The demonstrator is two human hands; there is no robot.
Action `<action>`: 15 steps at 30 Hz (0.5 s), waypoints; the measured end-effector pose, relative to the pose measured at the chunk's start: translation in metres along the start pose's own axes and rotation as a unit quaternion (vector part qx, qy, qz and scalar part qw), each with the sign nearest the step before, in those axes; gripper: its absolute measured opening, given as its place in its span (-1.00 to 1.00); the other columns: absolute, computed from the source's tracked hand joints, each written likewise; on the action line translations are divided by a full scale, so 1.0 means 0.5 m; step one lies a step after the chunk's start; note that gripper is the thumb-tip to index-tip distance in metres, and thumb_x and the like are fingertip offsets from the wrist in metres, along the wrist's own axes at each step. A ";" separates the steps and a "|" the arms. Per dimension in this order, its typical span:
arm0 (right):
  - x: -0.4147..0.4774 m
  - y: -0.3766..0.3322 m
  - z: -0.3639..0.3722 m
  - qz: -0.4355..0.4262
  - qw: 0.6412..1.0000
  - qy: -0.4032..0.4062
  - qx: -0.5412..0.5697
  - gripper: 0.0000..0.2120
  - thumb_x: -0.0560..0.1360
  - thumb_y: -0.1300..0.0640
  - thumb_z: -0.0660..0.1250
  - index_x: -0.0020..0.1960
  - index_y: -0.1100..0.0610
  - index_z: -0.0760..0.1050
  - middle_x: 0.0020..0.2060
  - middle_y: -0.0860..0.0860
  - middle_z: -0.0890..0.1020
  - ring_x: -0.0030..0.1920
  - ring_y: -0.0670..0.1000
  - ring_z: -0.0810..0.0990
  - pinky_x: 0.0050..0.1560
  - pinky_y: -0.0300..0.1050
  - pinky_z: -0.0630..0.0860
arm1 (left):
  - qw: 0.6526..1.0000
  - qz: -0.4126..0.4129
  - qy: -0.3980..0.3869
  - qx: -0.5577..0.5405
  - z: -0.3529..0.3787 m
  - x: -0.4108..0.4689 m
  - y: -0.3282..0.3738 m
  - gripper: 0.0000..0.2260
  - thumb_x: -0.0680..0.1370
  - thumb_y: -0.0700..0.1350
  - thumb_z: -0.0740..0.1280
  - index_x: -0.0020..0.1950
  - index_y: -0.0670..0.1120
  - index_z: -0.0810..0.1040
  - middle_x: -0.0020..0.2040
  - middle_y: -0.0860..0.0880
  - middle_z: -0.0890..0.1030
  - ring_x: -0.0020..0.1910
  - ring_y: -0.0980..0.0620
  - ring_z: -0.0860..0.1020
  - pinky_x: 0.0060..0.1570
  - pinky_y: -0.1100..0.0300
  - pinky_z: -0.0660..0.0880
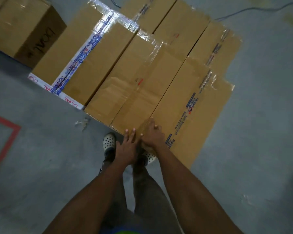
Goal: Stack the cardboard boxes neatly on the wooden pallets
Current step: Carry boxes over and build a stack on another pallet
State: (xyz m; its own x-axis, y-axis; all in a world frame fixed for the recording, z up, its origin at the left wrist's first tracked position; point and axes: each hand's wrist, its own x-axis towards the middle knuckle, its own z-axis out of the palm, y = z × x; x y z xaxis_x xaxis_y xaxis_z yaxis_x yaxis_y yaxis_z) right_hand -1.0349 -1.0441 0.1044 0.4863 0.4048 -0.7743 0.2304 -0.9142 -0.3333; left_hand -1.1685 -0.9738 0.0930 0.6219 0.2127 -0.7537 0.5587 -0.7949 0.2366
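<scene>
Cardboard box (142, 85) edge under left hand (127, 146), right hand (153, 136); floor (260, 124) beside.

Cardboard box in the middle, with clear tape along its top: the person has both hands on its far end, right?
No. The left hand and right hand are at the near end of that cardboard box, the end closest to the person, not the far end. The head view shows it.

Matt brown cardboard boxes (139, 92) carry glossy, crinkled clear tape (147, 37). Around the boxes, the floor (260, 115) looks matt, slightly rough grey concrete. White clogs (109, 141) beside them look plastic.
</scene>
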 end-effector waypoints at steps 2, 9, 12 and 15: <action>0.016 0.004 -0.026 -0.003 0.998 -0.040 0.039 -0.08 0.58 -0.05 0.35 0.65 0.14 -0.20 0.58 0.22 0.18 0.56 0.29 0.14 0.50 0.23 0.22 | 1.000 0.001 -0.014 -0.011 -0.006 0.004 -0.005 -0.12 0.57 0.01 0.37 0.63 0.19 -0.23 0.63 0.01 -0.34 0.61 -0.19 -0.30 0.45 -0.43 0.12; -0.013 0.022 0.009 0.047 0.980 0.019 0.194 -0.24 0.54 -0.08 0.37 0.60 0.10 0.11 0.50 0.21 0.36 0.50 0.28 0.30 0.42 0.19 0.35 | 0.998 0.002 -0.007 -0.062 -0.076 -0.014 -0.047 -0.31 0.55 -0.03 0.34 0.62 0.18 0.12 0.67 0.03 -0.10 0.64 -0.10 -0.13 0.52 -0.31 0.02; -0.058 -0.001 0.055 0.057 0.979 0.028 0.195 -0.36 0.52 -0.11 0.38 0.51 0.10 0.29 0.39 0.21 0.48 0.39 0.27 0.42 0.33 0.19 0.44 | 0.995 -0.010 0.046 -0.093 -0.073 -0.055 -0.094 -0.31 0.53 -0.04 0.35 0.62 0.18 0.17 0.67 0.00 -0.08 0.64 -0.12 -0.10 0.52 -0.31 0.04; -0.101 -0.047 0.109 0.031 0.984 0.005 0.175 -0.38 0.51 -0.17 0.38 0.45 0.13 0.38 0.34 0.16 0.52 0.37 0.25 0.45 0.34 0.14 0.42 | 0.987 -0.052 0.052 -0.143 -0.052 -0.105 -0.162 -0.33 0.54 -0.05 0.35 0.61 0.19 0.18 0.67 -0.02 -0.06 0.64 -0.15 -0.08 0.52 -0.31 0.08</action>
State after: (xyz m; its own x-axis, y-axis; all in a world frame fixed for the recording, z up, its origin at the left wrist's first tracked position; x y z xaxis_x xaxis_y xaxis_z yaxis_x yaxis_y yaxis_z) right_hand -1.1107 -1.0440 0.1220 0.4985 0.3466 -0.7946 -0.1040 -0.8861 -0.4517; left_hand -1.2321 -0.9055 0.1294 0.5975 0.3529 -0.7200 0.7452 -0.5759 0.3361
